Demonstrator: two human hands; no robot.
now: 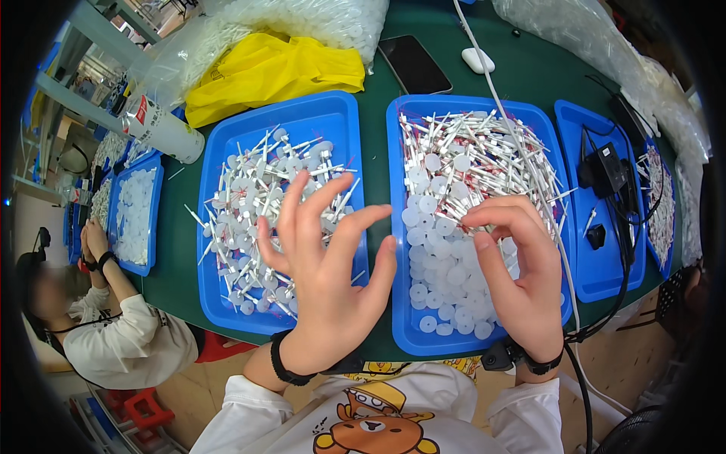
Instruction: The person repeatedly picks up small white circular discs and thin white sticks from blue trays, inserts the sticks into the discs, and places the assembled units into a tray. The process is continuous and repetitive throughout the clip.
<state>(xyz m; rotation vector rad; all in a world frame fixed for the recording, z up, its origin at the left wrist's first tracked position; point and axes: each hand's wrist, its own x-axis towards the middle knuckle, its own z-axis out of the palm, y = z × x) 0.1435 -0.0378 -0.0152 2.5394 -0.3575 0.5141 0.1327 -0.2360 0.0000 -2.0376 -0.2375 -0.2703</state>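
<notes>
Holds left hand [324,280] spread, seemingly empty, left of disc tray [403,333]; right hand [529,287] above it, nearly pinched, cannot tell if gripping. Probably picking discs [446,276]; next, needs careful pinch.

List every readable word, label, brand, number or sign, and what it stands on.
White cup: dark characters and a red patch; wording withheld.
Yellow bag: dark print, too small and partial to read.
White shirt: small dark marks beside the cartoon bear, too small to read.
</notes>
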